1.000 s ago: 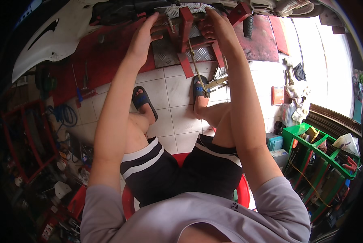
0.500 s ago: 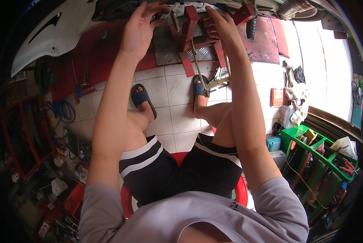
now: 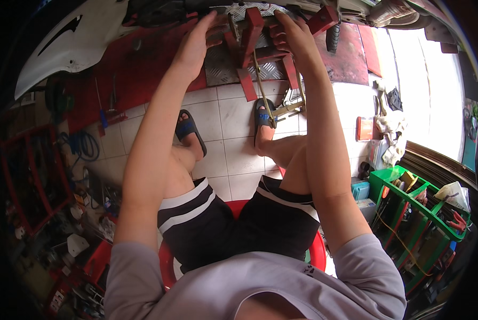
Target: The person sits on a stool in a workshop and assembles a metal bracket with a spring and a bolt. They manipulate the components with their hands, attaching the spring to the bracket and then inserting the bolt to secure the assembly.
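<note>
Head view: red metal frame point(image 3: 252, 34) is btwn the hands, over the checkered metal plate point(image 3: 217, 74). L hand point(image 3: 193, 50) is loosely open, fingers bent twd the frame, nothing visible in it; R hand point(image 3: 296, 42) has curled fingers nr the frame's R side, can't tell if it grips. To steady it well, prob. best to seat both palms evenly on solid steel, avoid pinch pts, & mind the thin rod point(image 3: 260, 85) by the R sandal point(image 3: 264, 118).
</note>
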`<state>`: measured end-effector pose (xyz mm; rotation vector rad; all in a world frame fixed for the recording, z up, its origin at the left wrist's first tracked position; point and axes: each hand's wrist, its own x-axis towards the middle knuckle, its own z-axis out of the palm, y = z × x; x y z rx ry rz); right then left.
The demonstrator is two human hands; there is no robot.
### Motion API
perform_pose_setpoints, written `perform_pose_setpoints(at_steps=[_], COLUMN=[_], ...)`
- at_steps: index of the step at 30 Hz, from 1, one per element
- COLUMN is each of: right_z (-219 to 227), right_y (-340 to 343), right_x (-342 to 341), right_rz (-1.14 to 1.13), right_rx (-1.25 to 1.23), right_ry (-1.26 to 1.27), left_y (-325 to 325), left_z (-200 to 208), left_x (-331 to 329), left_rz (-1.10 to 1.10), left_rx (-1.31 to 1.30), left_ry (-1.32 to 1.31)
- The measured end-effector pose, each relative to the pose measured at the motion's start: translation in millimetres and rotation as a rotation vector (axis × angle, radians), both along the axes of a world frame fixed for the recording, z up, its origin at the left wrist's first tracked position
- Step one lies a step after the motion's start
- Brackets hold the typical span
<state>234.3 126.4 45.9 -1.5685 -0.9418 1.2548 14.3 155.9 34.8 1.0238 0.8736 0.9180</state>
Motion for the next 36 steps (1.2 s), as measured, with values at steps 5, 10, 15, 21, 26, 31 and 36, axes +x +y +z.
perform_pose_setpoints(at_steps=[5, 10, 15, 21, 26, 31, 36], right_z=[-7, -8, -8, -8, -11, -9, -8], right_y=[1, 1, 1, 4, 4, 2, 2], right_x=[3, -1, 5, -1, -1, -2, -1], right_rz=[-0.006, -0.005, -0.020, 0.037, -0.012, -0.017, 0.009], right_rx=[0.007, 0.039, 0.024, -0.006, 0.040, 0.056, 0.043], right_ry=[-0.018, -0.012, -0.045, -0.046, -0.069, -0.051, -0.043], left_y=[0, -4, 1, -7, -1, -5, -6], left_z=[10, 1, 19, 1, 15, 13, 13], left_x=[2, 0, -3, 3, -5, 0, 1], left_rz=[-0.068, 0.021, -0.125, -0.038, -0.069, -0.129, 0.002], left_rx=[0.162, 0.013, 0.227, -0.098, 0.118, 0.047, 0.047], left_ry=[-0.131, 0.091, -0.255, -0.068, -0.155, -0.223, -0.025])
